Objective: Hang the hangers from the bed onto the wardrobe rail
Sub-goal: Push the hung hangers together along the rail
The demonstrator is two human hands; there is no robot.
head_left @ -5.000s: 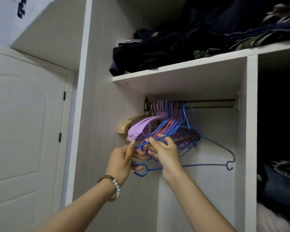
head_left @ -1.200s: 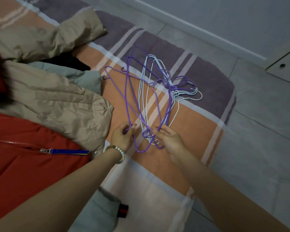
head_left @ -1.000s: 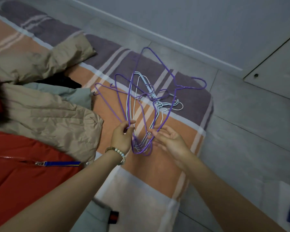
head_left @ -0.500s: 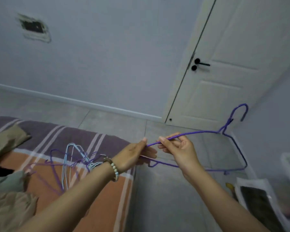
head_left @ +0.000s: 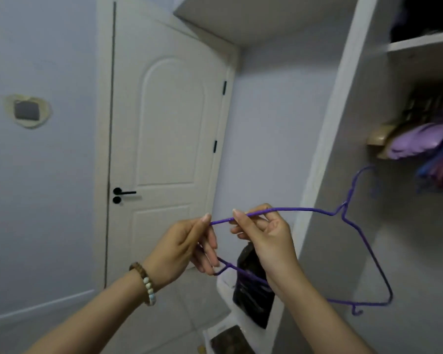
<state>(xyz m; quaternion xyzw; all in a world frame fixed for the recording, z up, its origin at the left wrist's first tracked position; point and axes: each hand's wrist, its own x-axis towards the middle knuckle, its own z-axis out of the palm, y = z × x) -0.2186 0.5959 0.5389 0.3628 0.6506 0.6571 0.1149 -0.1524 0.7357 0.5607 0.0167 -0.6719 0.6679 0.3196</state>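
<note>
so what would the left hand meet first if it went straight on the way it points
Probably the right hand: the left hand points up and rightward along the purple hanger both pinch, with the right hand just ahead.

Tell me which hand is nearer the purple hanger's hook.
Right. The right hand pinches the purple hanger partway toward its hook; the left hand holds the far end.

purple wire hanger (head_left: 302, 209); white door (head_left: 169, 139), black handle (head_left: 123, 192).
</note>
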